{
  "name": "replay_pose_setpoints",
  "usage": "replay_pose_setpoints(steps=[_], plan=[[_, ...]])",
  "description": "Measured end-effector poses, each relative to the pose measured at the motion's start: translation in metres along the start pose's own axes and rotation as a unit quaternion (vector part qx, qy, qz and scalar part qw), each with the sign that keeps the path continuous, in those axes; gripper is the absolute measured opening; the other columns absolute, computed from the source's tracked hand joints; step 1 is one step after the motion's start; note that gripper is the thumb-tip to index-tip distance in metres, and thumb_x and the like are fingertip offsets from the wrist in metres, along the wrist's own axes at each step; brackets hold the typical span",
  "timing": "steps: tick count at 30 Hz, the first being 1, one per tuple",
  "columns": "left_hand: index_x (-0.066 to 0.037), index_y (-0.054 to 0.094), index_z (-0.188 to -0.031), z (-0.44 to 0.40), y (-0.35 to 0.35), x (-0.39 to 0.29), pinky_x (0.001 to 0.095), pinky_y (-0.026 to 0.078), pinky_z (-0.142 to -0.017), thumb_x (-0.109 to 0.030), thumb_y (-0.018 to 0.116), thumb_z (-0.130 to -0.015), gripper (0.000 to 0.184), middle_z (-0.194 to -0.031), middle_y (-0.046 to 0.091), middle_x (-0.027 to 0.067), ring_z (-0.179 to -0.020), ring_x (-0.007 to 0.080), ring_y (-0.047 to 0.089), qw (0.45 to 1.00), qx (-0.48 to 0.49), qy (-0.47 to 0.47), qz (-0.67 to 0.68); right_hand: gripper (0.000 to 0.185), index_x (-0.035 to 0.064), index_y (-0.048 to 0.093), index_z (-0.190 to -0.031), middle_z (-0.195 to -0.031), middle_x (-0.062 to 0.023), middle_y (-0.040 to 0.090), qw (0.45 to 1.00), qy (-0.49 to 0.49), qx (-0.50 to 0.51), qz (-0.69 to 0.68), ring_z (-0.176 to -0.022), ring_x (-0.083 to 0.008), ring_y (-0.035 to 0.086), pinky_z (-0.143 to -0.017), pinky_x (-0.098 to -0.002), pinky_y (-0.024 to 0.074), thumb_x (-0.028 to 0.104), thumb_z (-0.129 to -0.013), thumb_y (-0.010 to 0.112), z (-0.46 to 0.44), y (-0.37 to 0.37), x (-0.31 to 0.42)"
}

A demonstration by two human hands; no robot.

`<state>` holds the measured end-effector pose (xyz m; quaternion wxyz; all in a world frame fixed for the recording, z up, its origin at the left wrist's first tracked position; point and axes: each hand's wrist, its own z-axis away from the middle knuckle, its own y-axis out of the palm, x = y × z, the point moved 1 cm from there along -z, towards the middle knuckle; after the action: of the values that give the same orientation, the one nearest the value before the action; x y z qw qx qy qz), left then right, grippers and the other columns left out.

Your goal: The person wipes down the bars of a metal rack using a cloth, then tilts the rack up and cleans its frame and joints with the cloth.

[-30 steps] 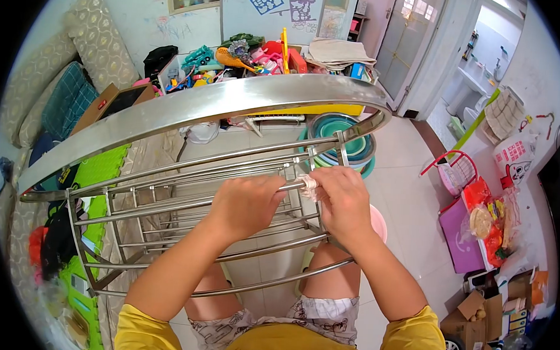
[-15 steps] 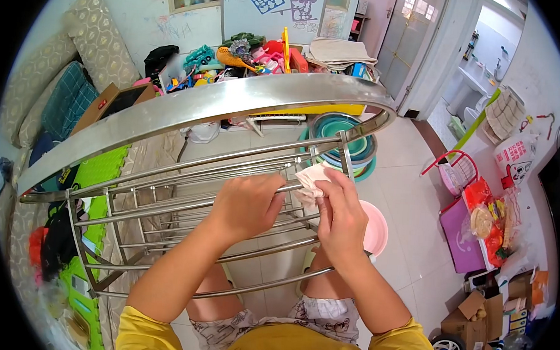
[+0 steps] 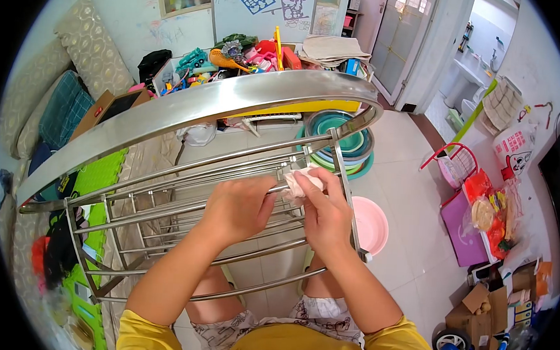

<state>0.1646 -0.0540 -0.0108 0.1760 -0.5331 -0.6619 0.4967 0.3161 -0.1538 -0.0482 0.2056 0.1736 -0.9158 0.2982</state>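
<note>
A metal rack [image 3: 189,100] with a wide curved band and several thin bars lies tilted across my lap. My left hand [image 3: 240,208] is wrapped round one of its bars near the middle. Just to the right, my right hand [image 3: 326,209] pinches a crumpled pale cloth [image 3: 302,181], which is pressed around the same bar close to the rack's right end. The fingertips under the cloth are partly hidden.
A pink basin [image 3: 371,227] stands on the floor at the right, with stacked basins [image 3: 339,130] behind the rack. Toys [image 3: 254,56] are heaped at the back. Green mats [image 3: 99,178] lie left; a cardboard box [image 3: 475,318] stands lower right.
My right hand has shifted slightly down and left, and more of the cloth shows. The rack's right end has dropped a little, and the pink basin is more exposed. The view has turned slightly.
</note>
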Motion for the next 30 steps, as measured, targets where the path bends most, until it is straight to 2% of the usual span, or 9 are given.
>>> replay_pose_setpoints(steps=[3,6,8,12,14,16,22,26,30], plan=[[-0.007,0.066,-0.094,0.001,0.002,0.003,0.0426,0.052,-0.061,-0.008,0.066,-0.084,0.010,-0.082,0.069,0.0143,-0.071,0.0361,0.065,0.999,-0.025,-0.012,0.040,0.047,0.0127,0.066,-0.124,-0.122,-0.0120,0.059,0.999,0.020,0.007,-0.026,-0.091,-0.0362,0.066,-0.073,-0.0418,0.0549,-0.004,-0.080,0.071,0.000,0.010,0.007],[-0.005,0.067,-0.092,0.000,0.000,0.006,0.0426,0.053,-0.063,-0.003,0.067,-0.079,0.013,-0.084,0.069,0.0149,-0.074,0.0371,0.065,0.999,-0.034,0.001,0.034,0.049,0.0144,0.064,-0.124,-0.123,-0.0113,0.059,0.999,-0.009,-0.016,-0.031,-0.092,-0.0369,0.066,-0.074,-0.0428,0.0556,-0.004,-0.079,0.071,0.007,0.025,0.015],[-0.006,0.063,-0.086,0.000,-0.002,0.004,0.0469,0.054,-0.068,-0.009,0.065,-0.081,0.007,-0.080,0.067,0.0144,-0.077,0.0378,0.065,0.999,-0.035,-0.002,0.035,0.051,0.0153,0.064,-0.125,-0.125,-0.0112,0.059,0.999,-0.012,-0.012,-0.035,-0.093,-0.0368,0.066,-0.075,-0.0428,0.0560,-0.004,-0.078,0.071,0.007,0.023,0.016],[-0.006,0.064,-0.088,0.000,-0.001,0.004,0.0467,0.054,-0.067,-0.010,0.066,-0.082,0.007,-0.081,0.067,0.0145,-0.076,0.0378,0.065,0.998,-0.043,0.008,0.039,0.056,0.0151,0.066,-0.126,-0.130,-0.0116,0.060,0.999,-0.035,0.009,-0.026,-0.094,-0.0358,0.067,-0.077,-0.0420,0.0568,-0.006,-0.074,0.071,0.007,0.015,0.008],[-0.004,0.069,-0.092,0.000,-0.004,0.003,0.0418,0.053,-0.064,-0.006,0.069,-0.081,0.011,-0.083,0.069,0.0152,-0.074,0.0367,0.066,0.997,-0.054,0.007,0.059,0.056,0.0147,0.067,-0.125,-0.131,-0.0119,0.060,0.999,-0.027,0.014,-0.016,-0.094,-0.0353,0.067,-0.077,-0.0418,0.0567,-0.007,-0.073,0.071,0.006,0.007,0.004],[-0.004,0.069,-0.092,0.001,-0.004,0.005,0.0416,0.053,-0.063,-0.007,0.069,-0.082,0.010,-0.082,0.069,0.0153,-0.073,0.0364,0.066,0.997,-0.048,0.003,0.064,0.056,0.0142,0.069,-0.124,-0.133,-0.0123,0.060,1.000,-0.019,0.020,-0.008,-0.095,-0.0348,0.067,-0.078,-0.0417,0.0567,-0.007,-0.072,0.070,0.006,0.002,0.000],[-0.004,0.069,-0.091,0.003,-0.007,0.005,0.0427,0.052,-0.061,-0.013,0.069,-0.085,0.010,-0.078,0.068,0.0158,-0.071,0.0370,0.066,0.998,-0.039,-0.016,0.050,0.053,0.0065,0.067,-0.126,-0.133,-0.0168,0.059,0.999,-0.004,-0.033,0.030,-0.110,-0.0363,0.059,-0.093,-0.0427,0.0499,-0.007,-0.075,0.067,0.008,-0.002,-0.002],[-0.006,0.067,-0.086,0.003,-0.008,0.004,0.0457,0.051,-0.060,-0.017,0.066,-0.088,0.012,-0.072,0.067,0.0161,-0.069,0.0393,0.065,0.999,-0.017,-0.044,0.013,0.053,0.0055,0.066,-0.126,-0.133,-0.0170,0.059,0.999,-0.002,-0.042,0.032,-0.110,-0.0367,0.059,-0.093,-0.0434,0.0498,-0.006,-0.075,0.067,0.010,0.002,0.002],[-0.006,0.065,-0.083,0.002,-0.007,0.003,0.0468,0.050,-0.058,-0.019,0.066,-0.089,0.014,-0.070,0.066,0.0160,-0.067,0.0403,0.064,0.998,-0.013,-0.054,0.014,0.053,0.0057,0.066,-0.126,-0.134,-0.0145,0.060,0.999,-0.036,-0.028,0.014,-0.103,-0.0362,0.061,-0.088,-0.0419,0.0520,-0.007,-0.074,0.067,0.013,0.008,0.007]])
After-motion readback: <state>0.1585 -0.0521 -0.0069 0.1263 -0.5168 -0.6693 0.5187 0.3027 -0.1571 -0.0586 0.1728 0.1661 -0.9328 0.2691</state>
